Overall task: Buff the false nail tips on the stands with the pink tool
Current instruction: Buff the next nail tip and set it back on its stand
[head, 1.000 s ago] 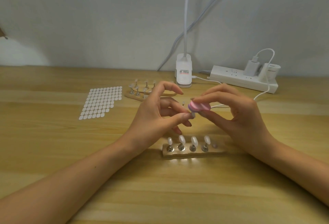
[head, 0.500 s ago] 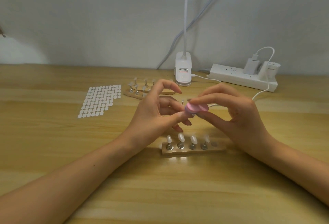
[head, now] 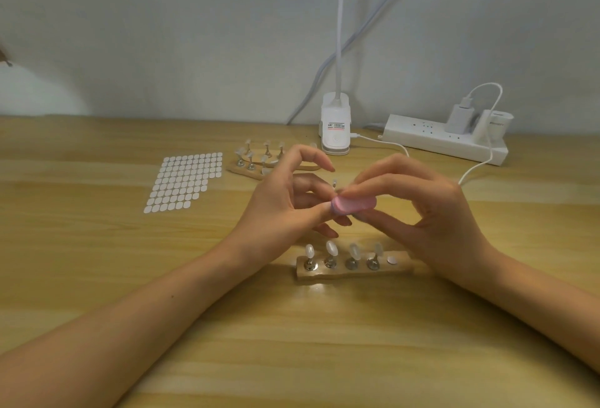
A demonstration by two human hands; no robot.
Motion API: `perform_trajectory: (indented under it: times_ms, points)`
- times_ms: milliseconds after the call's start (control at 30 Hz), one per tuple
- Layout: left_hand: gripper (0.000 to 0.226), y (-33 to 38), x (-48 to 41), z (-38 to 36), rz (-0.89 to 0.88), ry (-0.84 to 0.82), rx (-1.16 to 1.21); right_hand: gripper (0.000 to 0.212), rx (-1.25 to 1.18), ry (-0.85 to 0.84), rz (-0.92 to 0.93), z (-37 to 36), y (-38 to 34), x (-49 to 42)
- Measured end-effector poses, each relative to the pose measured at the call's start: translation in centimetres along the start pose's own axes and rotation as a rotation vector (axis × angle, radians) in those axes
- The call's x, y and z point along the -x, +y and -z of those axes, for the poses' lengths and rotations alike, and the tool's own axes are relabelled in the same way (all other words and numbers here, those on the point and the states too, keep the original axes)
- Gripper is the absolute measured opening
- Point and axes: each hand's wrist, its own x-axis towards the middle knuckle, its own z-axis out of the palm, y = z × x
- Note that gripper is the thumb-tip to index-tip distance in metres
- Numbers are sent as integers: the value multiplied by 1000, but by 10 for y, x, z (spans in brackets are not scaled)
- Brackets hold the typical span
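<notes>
My right hand (head: 422,209) pinches the pink tool (head: 354,205), a small oval buffer block, above the table. My left hand (head: 285,203) pinches a small nail stand with its tip (head: 334,184) between thumb and middle finger, right against the pink tool's left end; most of that piece is hidden. Below both hands lies a wooden base (head: 402,269) carrying several metal stands with white false nail tips (head: 331,250) and one bare round magnet spot (head: 392,260) at its right end. A second wooden base (head: 246,171) with several tipped stands lies behind my left hand.
A sheet of white adhesive dots (head: 185,182) lies at the left. A white clip lamp base (head: 335,133) stands at the back, with a white power strip (head: 444,141), chargers and a cable (head: 477,167) at the back right. The table is light wood.
The pink tool has slid a little left against the piece held by my left hand. Both hands stay in nearly the same place above the wooden base.
</notes>
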Motion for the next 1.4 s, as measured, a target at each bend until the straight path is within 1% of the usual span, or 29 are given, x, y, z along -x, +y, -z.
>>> perform_trajectory:
  times_ms: [133, 233, 333, 467, 500, 600, 667, 767, 833, 900, 967, 1000, 1067, 1133, 1233, 1400]
  points:
    - [39, -1, 0, 1, 2, -3, 4, 23, 27, 36, -43, 1, 0, 0]
    - [40, -2, -1, 1, 6, 2, 10, 21, 8, 3, 4, -2, -3, 1]
    - [38, -2, -1, 1, 4, 3, 10, 22, 39, 51, -57, 1, -2, 0]
    - [39, -3, -1, 2, 12, -4, 34, 20, 23, 9, 9, -2, -4, 0]
    - [40, -3, -1, 2, 13, -3, 42, 21, 35, 22, -3, -1, -3, 0]
    - [43, -1, -2, 2, 28, 1, 75, 21, 36, 120, -160, 9, 5, -3]
    - [43, 0, -2, 3, 41, -4, 82, 23, 1, 142, -270, 13, 9, -2]
    - [41, 1, -2, 5, 44, -24, 96, 25, 30, 76, -349, 11, 14, 1]
    - [41, 1, -3, 5, 50, -32, 151, 27, 129, -10, -382, 9, 17, 4]
    - [42, 2, -2, 5, 54, -36, 185, 26, 282, -91, -400, 5, 19, 5]
    - [44, 2, -2, 5, 56, -34, 184, 26, 339, -94, -379, 4, 17, 6]
    - [46, 2, -2, 5, 57, -32, 183, 25, 293, -55, -352, 6, 14, 6]
    - [50, 1, -3, 5, 58, -29, 177, 26, 101, 29, -291, 10, 6, 5]
    - [54, 0, -2, 5, 53, -31, 155, 29, -59, 44, -223, 10, 0, 4]
    - [56, -2, -2, 4, 27, -43, 101, 28, -114, 13, -159, -1, -8, 1]
    - [58, -3, -3, 3, 7, -65, 59, 22, -165, 20, -191, -8, -12, 1]
